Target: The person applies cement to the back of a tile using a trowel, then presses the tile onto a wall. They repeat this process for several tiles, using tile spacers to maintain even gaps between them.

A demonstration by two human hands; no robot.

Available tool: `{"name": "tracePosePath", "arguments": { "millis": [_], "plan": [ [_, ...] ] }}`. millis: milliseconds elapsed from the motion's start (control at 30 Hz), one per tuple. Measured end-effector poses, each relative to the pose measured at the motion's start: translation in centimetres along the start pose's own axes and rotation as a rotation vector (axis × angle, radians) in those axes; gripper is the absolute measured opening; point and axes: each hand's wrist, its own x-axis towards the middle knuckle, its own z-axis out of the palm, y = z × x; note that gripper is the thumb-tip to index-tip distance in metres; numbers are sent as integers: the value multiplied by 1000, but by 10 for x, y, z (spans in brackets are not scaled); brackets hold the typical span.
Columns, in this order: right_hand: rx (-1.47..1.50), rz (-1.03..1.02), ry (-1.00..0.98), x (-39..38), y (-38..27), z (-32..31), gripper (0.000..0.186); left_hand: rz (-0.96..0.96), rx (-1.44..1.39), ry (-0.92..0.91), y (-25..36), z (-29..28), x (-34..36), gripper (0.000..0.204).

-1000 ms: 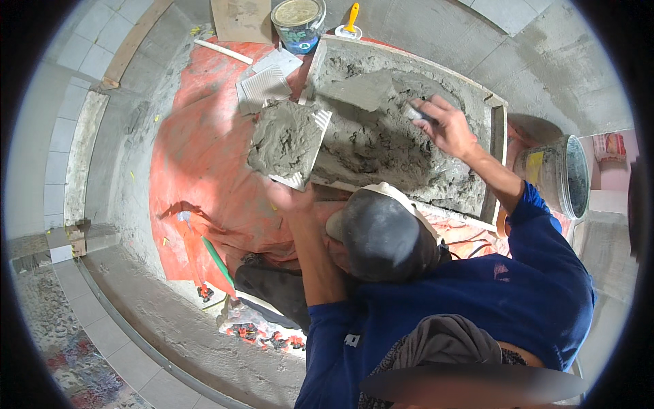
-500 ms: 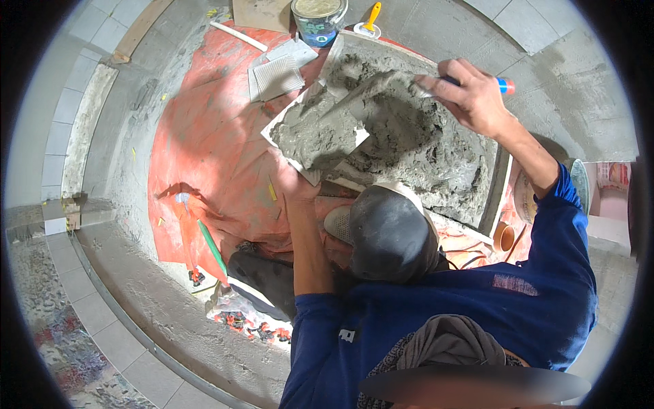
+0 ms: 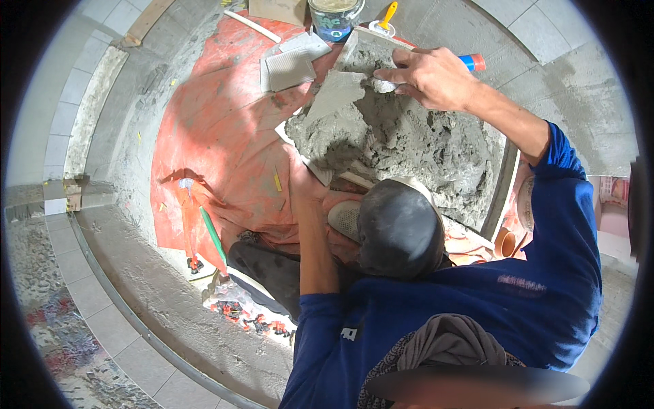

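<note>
My left hand [image 3: 308, 183] grips the near edge of a light tile [image 3: 318, 173], tilted over the left side of a mortar tub [image 3: 503, 194]. Grey mortar [image 3: 327, 140] covers most of the tile's upper face; only its corners show pale. My right hand [image 3: 436, 78] is closed round a trowel whose handle end [image 3: 472, 63], blue and red, sticks out to the right. The trowel's mortar-smeared blade [image 3: 337, 92] lies at the tile's far part. Lumpy mortar [image 3: 443, 146] fills the tub beside it.
A bucket [image 3: 336, 20] and a yellow-handled brush [image 3: 388, 15] stand beyond the tub. Loose tiles [image 3: 287, 71] and a white stick [image 3: 252, 26] lie on the red sheet [image 3: 218, 116]. My dark-covered knee [image 3: 400, 228] is close to the tub's near side. A green-handled tool [image 3: 212, 232] lies left.
My right hand has moved left with the trowel, its blade now nearer the tile's far edge. The left hand keeps its hold on the tile. The whole view has shifted slightly.
</note>
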Motion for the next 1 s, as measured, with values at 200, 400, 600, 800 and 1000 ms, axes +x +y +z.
{"name": "tracePosePath", "arguments": {
  "millis": [200,400,600,800,1000],
  "plan": [
    [97,157,-166,-14,25,-7,37,14,-137,-31,-5,-17,2,69],
    [613,311,-306,-28,48,-4,37,-49,-313,-51,-11,-34,8,65],
    [1046,272,-299,-39,42,35,35,-141,-462,-178,-18,-33,13,59],
    [594,294,-305,-94,87,65,35,24,23,82,8,-75,18,53],
    [187,594,-433,-158,86,115,41,151,482,268,27,-80,9,56]
  ]
}}
